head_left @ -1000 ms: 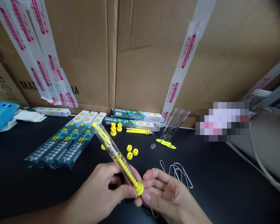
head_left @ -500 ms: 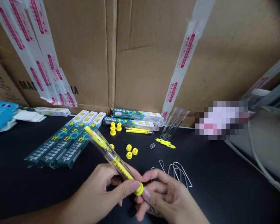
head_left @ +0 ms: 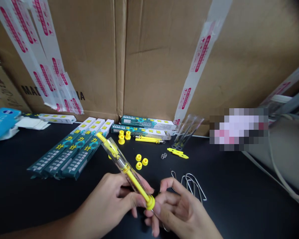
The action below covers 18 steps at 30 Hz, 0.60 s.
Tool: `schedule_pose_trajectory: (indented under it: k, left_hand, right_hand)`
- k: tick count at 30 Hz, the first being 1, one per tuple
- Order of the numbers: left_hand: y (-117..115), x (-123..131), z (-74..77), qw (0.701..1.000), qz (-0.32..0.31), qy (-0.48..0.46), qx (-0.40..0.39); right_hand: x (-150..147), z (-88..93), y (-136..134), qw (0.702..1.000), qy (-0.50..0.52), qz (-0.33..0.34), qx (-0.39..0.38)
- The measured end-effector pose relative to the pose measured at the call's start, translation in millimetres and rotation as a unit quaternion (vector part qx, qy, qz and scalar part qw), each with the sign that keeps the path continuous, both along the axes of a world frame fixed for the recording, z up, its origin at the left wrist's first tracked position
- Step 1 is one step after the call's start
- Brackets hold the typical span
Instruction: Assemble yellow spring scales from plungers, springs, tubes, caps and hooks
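Observation:
My left hand [head_left: 109,199] is shut on a clear plastic tube [head_left: 122,167] with a yellow rod inside, which looks like a spring scale. The tube slants up and away from me, and its round yellow end cap [head_left: 150,202] sits between my hands. My right hand [head_left: 176,209] is against that cap, its fingers slightly spread. A thin wire hook [head_left: 161,223] seems to pass through those fingers, partly hidden by them.
Several teal boxes [head_left: 69,149] lie on the black table [head_left: 214,212], backed by taped cardboard cartons [head_left: 159,66]. Yellow plastic rings [head_left: 141,161], a yellow strip [head_left: 177,153], a small spring [head_left: 163,155] and bent wire hooks [head_left: 193,187] lie nearby.
The tube's far end has swung slightly to the right since the earlier frames. My right hand's fingers have spread a little around the yellow cap.

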<state>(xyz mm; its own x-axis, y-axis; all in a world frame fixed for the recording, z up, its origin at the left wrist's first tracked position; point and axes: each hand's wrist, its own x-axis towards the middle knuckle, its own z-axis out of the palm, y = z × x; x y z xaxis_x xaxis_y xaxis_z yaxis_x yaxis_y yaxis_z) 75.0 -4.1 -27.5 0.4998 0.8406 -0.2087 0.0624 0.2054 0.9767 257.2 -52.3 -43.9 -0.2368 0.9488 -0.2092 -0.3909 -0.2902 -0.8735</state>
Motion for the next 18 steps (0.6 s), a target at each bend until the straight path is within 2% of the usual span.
schedule_pose_trajectory:
  k: [5,11,16,18]
  left_hand:
    - [-1.8,1.0,1.8,0.999,-0.024,-0.023,0.023]
    - [-3.6,-1.1,1.2,0.998,-0.041,-0.033,0.046]
    - [-1.7,-4.6,-2.6,0.994,0.021,-0.066,0.09]
    - [-0.5,-5.9,-2.0,0.993,0.024,-0.052,0.104]
  right_hand:
    - [2.4,-1.5,0.9,1.0,0.013,0.012,0.005]
    - [2.5,-0.4,-1.2,0.999,-0.021,0.024,0.015]
    - [-3.3,3.5,-4.1,1.0,-0.018,-0.019,0.004]
    - [-4.9,6.0,-3.7,0.999,-0.029,-0.025,-0.016]
